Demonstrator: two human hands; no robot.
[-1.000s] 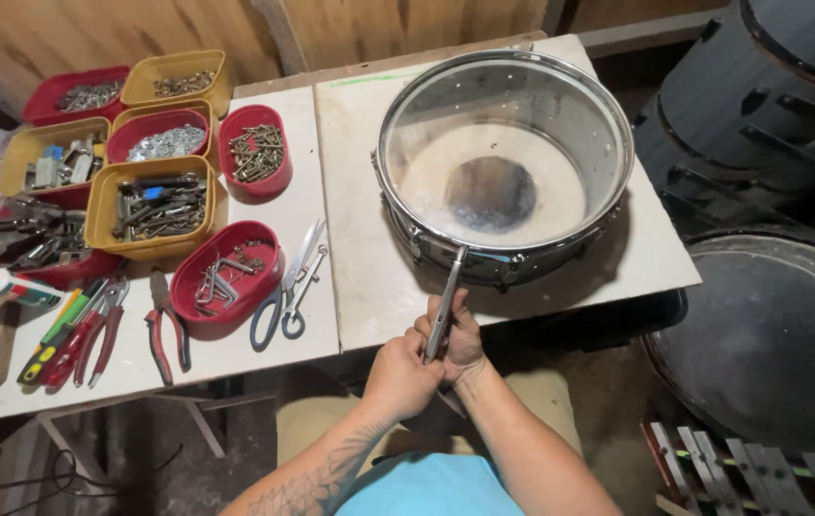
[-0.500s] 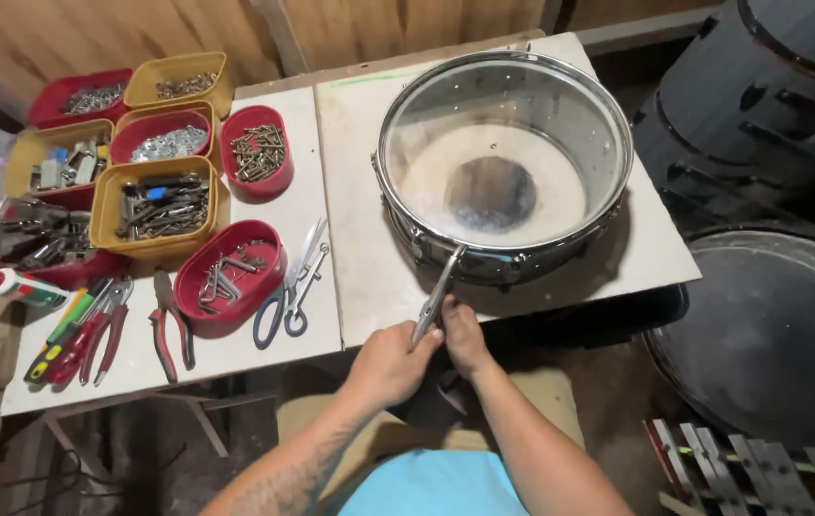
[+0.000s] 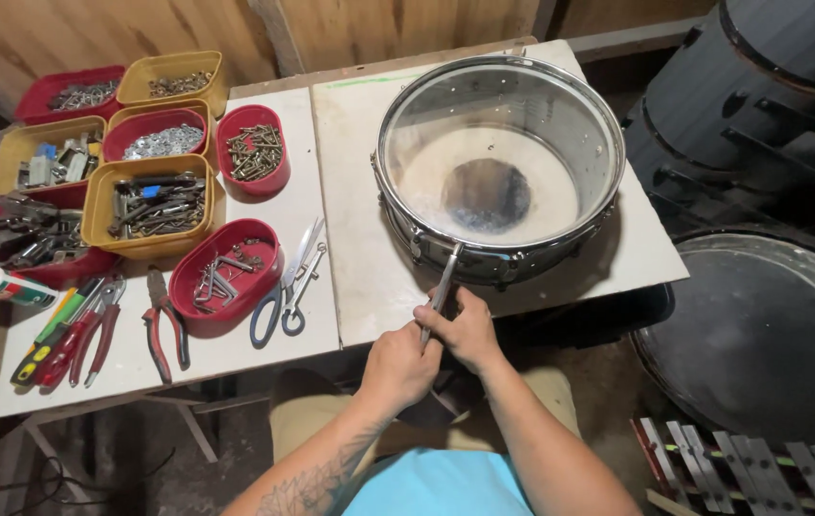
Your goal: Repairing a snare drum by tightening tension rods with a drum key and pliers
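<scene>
At the near edge of the white table point(image 3: 359, 287), both hands are closed on one slim metal rod tool point(image 3: 442, 291) whose far tip sits against the rim of the snare drum point(image 3: 495, 167), at the hoop's near side. Left hand point(image 3: 398, 365) is clenched around the lower end of the rod; right hand point(image 3: 469, 330) pinches the shaft just above it, fingers wrapped. Drum sits on the right-hand board, head up, clear skin with a dark patch at the centre, chrome hoop and lugs around the shell. Judging by looks: rod is stiff steel, thin, smooth, so likely slippery under side load; a grip low on the shaft with the second hand near the tip end seems the sound hold. Drum shell looks rigid and moderately heavy, but the skin is thin and would dent or tear if the tip slips onto it; best taken by the hoop or shell, never the head. Left of the hands: scissors point(image 3: 288, 282) and red-handled pliers point(image 3: 163, 325) lie flat, with a red tray point(image 3: 226, 277) of small metal parts between them, more red and yellow trays point(image 3: 144, 201) of hardware behind. Dark drums point(image 3: 761, 105) stand off to the right, apart from the table.
</scene>
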